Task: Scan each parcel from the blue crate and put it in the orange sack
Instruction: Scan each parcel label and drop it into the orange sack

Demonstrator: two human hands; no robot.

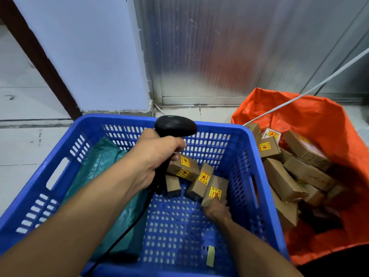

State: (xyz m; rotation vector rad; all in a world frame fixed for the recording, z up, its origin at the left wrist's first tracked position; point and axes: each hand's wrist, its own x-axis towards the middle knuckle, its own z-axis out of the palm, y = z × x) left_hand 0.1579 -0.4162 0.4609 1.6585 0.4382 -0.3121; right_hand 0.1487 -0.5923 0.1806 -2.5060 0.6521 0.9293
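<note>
Left grip [157,154] round scanner [175,126]

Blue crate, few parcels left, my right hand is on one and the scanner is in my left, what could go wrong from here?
1. The right hand touches only the near end of the leaning parcel; lifted that way, it might slip back into the blue crate.
2. The scanner in the left hand trails a black cord across the crate, which could snag.
3. The orange sack is already heaped; a tossed parcel may slide off.
</note>
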